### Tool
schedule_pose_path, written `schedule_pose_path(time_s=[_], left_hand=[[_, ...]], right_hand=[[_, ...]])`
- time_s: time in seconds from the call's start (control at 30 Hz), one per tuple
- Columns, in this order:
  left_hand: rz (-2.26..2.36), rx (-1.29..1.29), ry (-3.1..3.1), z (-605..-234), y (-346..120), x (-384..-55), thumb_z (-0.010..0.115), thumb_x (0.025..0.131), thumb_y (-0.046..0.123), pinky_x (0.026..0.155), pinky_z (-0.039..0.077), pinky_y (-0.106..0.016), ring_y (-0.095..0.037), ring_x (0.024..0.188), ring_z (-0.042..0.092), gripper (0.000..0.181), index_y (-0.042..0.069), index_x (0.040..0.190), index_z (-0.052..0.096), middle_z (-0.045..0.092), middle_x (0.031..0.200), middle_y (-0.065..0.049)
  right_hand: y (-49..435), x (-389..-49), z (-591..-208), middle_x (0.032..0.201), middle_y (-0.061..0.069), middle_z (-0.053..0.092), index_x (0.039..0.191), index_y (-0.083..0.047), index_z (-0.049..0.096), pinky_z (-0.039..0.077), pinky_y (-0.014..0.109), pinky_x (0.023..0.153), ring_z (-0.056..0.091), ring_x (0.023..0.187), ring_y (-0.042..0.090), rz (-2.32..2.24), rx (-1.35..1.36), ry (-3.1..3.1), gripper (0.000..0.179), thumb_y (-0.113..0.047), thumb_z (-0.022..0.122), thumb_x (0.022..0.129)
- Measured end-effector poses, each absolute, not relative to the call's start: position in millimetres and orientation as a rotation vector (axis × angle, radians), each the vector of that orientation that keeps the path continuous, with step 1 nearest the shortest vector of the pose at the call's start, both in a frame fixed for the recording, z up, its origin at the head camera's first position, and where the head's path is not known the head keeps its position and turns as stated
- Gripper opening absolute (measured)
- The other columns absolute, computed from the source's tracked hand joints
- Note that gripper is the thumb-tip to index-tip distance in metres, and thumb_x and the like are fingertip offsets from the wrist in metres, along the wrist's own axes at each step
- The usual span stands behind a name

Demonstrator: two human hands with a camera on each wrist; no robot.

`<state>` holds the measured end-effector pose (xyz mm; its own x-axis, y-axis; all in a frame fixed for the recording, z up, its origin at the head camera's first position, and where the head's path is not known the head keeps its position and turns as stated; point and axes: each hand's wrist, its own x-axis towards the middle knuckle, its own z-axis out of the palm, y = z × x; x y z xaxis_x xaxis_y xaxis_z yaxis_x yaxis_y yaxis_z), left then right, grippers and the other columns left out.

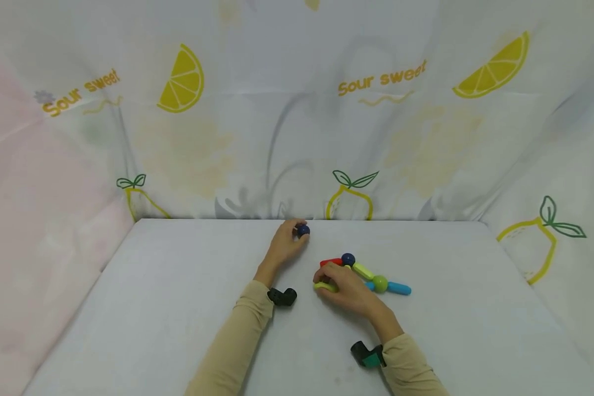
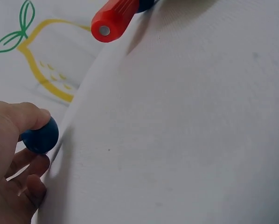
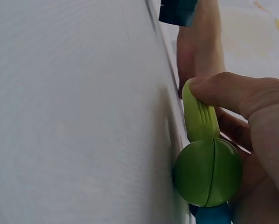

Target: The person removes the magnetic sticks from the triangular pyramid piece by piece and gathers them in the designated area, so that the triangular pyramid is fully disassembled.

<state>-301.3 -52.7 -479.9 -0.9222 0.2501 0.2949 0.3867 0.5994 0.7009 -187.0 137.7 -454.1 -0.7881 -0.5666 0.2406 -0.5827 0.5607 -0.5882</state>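
Note:
Near the far edge of the table, my left hand (image 1: 283, 245) pinches a dark blue ball (image 1: 303, 230) between thumb and fingers; the left wrist view shows the ball (image 2: 41, 136) up close. My right hand (image 1: 348, 289) grips a yellow-green magnetic stick (image 3: 200, 114) by thumb and fingers. That stick joins a green ball (image 3: 208, 172), with a blue stick (image 3: 214, 214) below it in the right wrist view. Beyond the right hand, a red stick (image 1: 331, 262), another dark blue ball (image 1: 348, 259), a yellow-green stick (image 1: 363, 271), a green ball (image 1: 380, 284) and a blue stick (image 1: 400, 289) form a linked shape, partly hidden by the hand.
A white-covered table (image 1: 178, 308) lies under both hands. Behind it hangs a printed curtain (image 1: 277, 110) with lemon drawings, meeting the table's back edge. Black wrist cameras (image 1: 283, 297) sit on both forearms.

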Motion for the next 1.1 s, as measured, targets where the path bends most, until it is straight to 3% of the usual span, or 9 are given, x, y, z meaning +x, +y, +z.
schedule_pose_path(time_s=[0.63,1.1], left_hand=[[-1.244,-0.496,-2.714,-474,-53,-299,0.066,0.086,0.013,0.091,0.046,-0.039,-0.027,0.102,0.058,0.037,0.006,0.122,0.058,0.060,0.117,-0.015],[-1.253,-0.466,-2.725,-471,-64,-287,0.067,0.086,0.015,0.089,0.047,-0.040,-0.028,0.100,0.057,0.044,0.005,0.125,0.052,0.051,0.118,-0.019]], right_hand=[[139,-186,-454,0.095,-0.003,0.064,0.100,-0.012,0.062,0.051,0.026,0.081,0.059,0.089,0.008,1.108,1.095,-2.705,0.015,-0.011,0.068,0.086],[162,-177,-440,0.095,-0.004,0.062,0.102,-0.009,0.061,0.051,0.030,0.080,0.057,0.088,0.007,1.046,0.962,-2.689,0.014,-0.009,0.065,0.088]])
